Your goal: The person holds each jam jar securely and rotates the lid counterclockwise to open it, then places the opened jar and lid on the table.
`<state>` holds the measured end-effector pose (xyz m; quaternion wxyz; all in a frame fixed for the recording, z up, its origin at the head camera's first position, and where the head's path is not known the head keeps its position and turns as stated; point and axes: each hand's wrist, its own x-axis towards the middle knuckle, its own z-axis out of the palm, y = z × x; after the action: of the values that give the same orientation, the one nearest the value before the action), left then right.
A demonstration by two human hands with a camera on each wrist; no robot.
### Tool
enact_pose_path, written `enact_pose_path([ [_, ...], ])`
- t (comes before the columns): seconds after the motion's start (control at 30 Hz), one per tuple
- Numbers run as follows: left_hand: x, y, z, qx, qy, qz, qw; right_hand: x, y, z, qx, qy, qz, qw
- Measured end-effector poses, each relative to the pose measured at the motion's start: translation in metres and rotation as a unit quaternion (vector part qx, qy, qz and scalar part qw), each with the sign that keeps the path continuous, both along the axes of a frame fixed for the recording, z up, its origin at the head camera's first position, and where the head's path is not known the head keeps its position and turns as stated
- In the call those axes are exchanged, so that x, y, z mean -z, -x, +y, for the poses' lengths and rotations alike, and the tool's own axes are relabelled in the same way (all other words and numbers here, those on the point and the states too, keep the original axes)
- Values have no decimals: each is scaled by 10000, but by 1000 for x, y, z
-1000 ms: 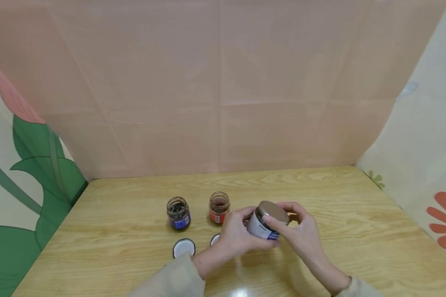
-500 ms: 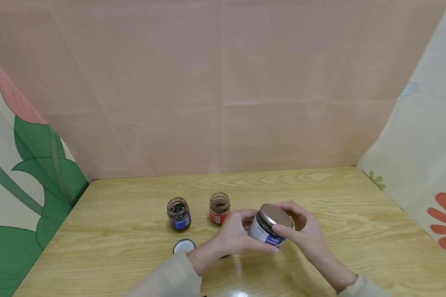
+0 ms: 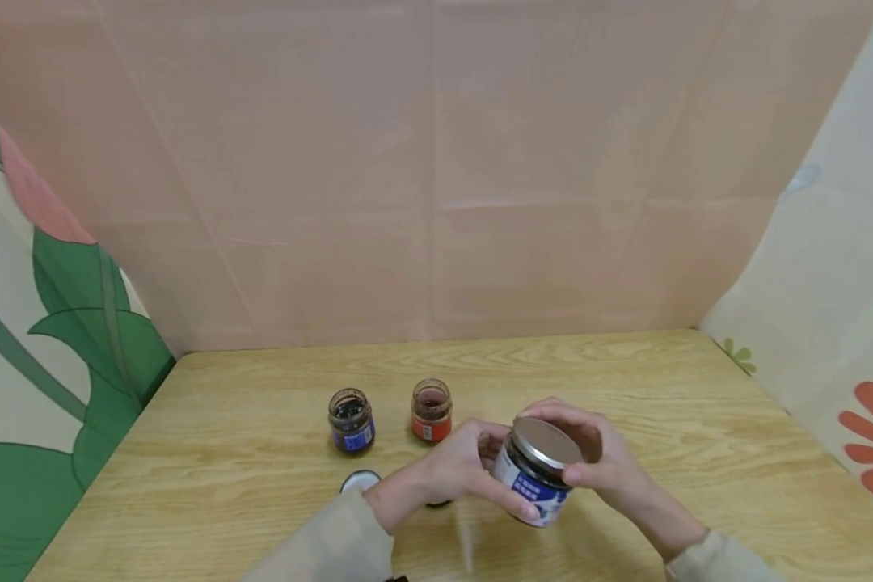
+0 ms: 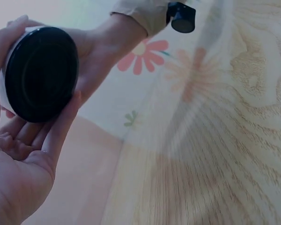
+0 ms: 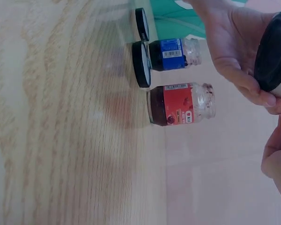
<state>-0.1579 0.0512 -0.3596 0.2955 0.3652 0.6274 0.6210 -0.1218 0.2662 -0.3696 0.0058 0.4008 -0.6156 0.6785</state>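
A glass jar (image 3: 533,489) with a white and blue label and a metal lid (image 3: 550,443) is held tilted above the table. My left hand (image 3: 461,465) grips its body from the left, thumb across the label. My right hand (image 3: 605,453) holds the lid at its rim, with the thumb at the near side and the fingers round the far side. In the left wrist view the jar's dark round base (image 4: 42,75) faces the camera. Whether the lid is loose cannot be seen.
Two uncapped jars stand on the wooden table (image 3: 225,453), one blue-labelled (image 3: 352,432) and one red-labelled (image 3: 432,422). Two lids lie before them, a left one (image 5: 142,24) and a right one (image 5: 141,64), partly hidden by my left arm in the head view. A pink sheet (image 3: 335,202) hangs behind.
The held jar has come lower and nearer, turning so more of its blue label shows. My right thumb has shifted from the lid's top to its right edge. The standing jars stay put.
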Motion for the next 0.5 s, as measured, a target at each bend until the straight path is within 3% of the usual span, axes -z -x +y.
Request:
enact_pose_path([
  [0.13,-1,-1,-3,-305,71,212,9993,-3,-1,-4,91,-55,-334,9994],
  [0.23,-4,-4,-2,-879,89,638,9940,-8,-9,-9,913,-341,-589,9935],
  [0.3,-4,-8,-1,-1351,94,863,9870,-11,-14,-13,1673,-564,-693,9819],
  [0.4,-3,-13,2,-2075,252,1175,9708,-14,-19,-21,2730,-873,-811,9546],
  [0.5,-2,-17,5,-2564,484,1529,9532,-17,-21,-27,3331,-1073,-899,9324],
])
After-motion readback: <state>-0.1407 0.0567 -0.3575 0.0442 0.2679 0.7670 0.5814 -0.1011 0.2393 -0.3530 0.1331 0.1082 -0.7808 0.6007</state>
